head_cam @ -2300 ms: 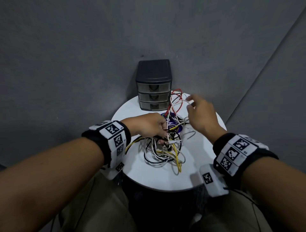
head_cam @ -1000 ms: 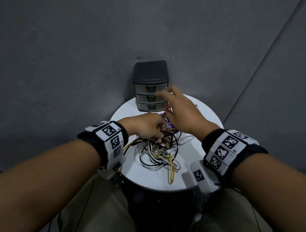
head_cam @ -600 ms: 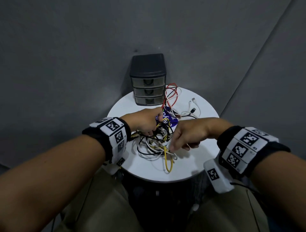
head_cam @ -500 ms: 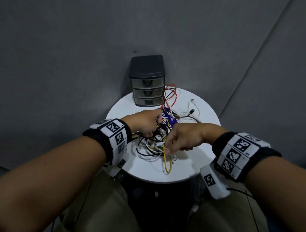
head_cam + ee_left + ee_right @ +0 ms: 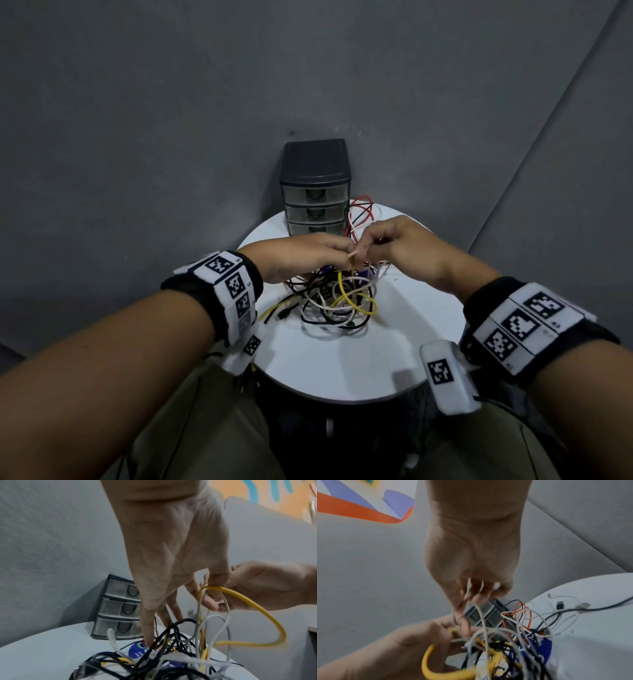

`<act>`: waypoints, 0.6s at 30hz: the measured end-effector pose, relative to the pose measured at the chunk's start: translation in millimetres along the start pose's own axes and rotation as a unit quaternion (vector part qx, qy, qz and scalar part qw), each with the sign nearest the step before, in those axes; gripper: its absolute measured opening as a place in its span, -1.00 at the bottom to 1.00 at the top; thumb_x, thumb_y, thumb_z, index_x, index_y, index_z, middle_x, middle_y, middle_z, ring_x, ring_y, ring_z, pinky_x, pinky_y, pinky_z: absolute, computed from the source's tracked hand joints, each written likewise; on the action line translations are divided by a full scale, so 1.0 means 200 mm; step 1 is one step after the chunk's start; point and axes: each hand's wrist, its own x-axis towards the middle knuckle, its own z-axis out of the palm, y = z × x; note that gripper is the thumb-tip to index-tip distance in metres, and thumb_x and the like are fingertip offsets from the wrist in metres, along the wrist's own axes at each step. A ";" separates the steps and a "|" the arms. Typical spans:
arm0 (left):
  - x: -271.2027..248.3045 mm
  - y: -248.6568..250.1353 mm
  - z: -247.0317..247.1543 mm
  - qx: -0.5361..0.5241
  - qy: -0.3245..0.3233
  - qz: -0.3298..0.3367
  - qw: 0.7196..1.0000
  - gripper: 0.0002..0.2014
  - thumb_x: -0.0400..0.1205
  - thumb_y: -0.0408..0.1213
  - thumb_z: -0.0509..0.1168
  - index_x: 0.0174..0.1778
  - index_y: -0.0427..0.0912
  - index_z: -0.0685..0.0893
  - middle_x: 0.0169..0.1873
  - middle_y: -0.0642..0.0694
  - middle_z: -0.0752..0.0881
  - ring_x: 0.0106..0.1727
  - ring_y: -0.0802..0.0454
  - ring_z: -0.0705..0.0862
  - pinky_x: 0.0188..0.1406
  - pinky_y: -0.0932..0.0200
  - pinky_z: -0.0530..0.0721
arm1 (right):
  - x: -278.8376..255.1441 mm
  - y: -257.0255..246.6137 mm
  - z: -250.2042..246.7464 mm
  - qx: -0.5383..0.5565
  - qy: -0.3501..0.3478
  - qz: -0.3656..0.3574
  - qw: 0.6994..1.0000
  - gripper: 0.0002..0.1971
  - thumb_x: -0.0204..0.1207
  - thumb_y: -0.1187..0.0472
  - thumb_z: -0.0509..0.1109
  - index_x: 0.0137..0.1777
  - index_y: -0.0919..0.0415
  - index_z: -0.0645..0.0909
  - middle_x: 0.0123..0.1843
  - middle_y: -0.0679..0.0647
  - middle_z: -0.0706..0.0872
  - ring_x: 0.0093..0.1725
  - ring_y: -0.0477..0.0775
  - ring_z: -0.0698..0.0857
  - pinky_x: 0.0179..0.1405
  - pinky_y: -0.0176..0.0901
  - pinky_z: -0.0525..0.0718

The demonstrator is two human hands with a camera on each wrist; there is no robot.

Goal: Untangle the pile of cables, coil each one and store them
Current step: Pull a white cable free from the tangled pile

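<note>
A tangled pile of cables point(image 5: 334, 305) in black, white, yellow and red lies on the round white table point(image 5: 342, 370). Above the pile my two hands meet. My left hand point(image 5: 344, 251) pinches the top of a yellow cable point(image 5: 344, 294), which hangs from my fingers in a loop point(image 5: 267, 609) back into the heap. My right hand point(image 5: 366, 248) pinches the same yellow cable point(image 5: 452, 630) right beside the left fingertips, and white strands point(image 5: 481, 616) pass by its fingers. The lower left fingers point(image 5: 147, 627) point down into the pile.
A small dark drawer unit point(image 5: 315, 198) with three shut drawers stands at the table's back edge. Red and black loops point(image 5: 363, 209) lie beside it. Loose plug ends point(image 5: 560, 605) rest on the right of the table. A blue label point(image 5: 139, 651) sits under the pile.
My right hand left the front of the pile and rose to meet my left hand, drawing the yellow cable up. My left hand lifted off the heap.
</note>
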 end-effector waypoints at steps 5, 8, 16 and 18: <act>-0.01 -0.08 -0.04 0.104 0.031 -0.001 0.994 -0.94 0.71 -0.39 0.33 0.02 -0.21 0.71 -0.12 0.08 0.67 -0.37 0.46 0.54 -0.35 0.53 0.45 | 0.01 -0.01 -0.07 0.188 0.155 0.043 0.969 -0.81 0.48 0.41 0.36 -0.31 0.18 0.64 -0.21 0.12 0.65 -0.20 -0.01 0.54 -0.19 -0.15 0.42; 0.01 -0.07 -0.04 0.155 0.043 0.022 0.987 -0.80 0.80 -0.21 0.26 -0.01 -0.25 0.70 -0.18 0.08 0.64 -0.33 0.41 0.54 -0.30 0.51 0.46 | 0.01 -0.02 -0.08 0.135 0.105 0.042 0.984 -0.78 0.51 0.25 0.39 -0.37 0.26 0.59 -0.37 0.02 0.63 -0.19 0.06 0.54 -0.20 -0.07 0.42; 0.06 -0.03 0.02 0.188 0.067 0.038 0.979 -0.66 0.87 -0.06 0.05 0.08 -0.21 0.63 -0.09 -0.13 0.72 -0.09 0.01 0.63 0.03 0.08 0.59 | 0.06 -0.10 -0.01 -0.193 -0.001 0.042 0.980 -0.57 0.70 -0.11 0.32 -0.30 0.16 0.70 -0.38 0.07 0.71 -0.39 -0.01 0.58 -0.29 -0.14 0.51; 0.07 -0.03 0.03 0.187 0.067 0.035 0.979 -0.71 0.86 -0.09 0.09 0.06 -0.15 0.64 -0.07 -0.10 0.73 -0.02 -0.04 0.66 0.09 0.21 0.60 | 0.07 -0.11 0.01 -0.232 -0.001 0.020 0.973 -0.58 0.73 -0.01 0.31 -0.37 0.11 0.63 -0.42 0.02 0.65 -0.42 -0.08 0.53 -0.36 -0.17 0.45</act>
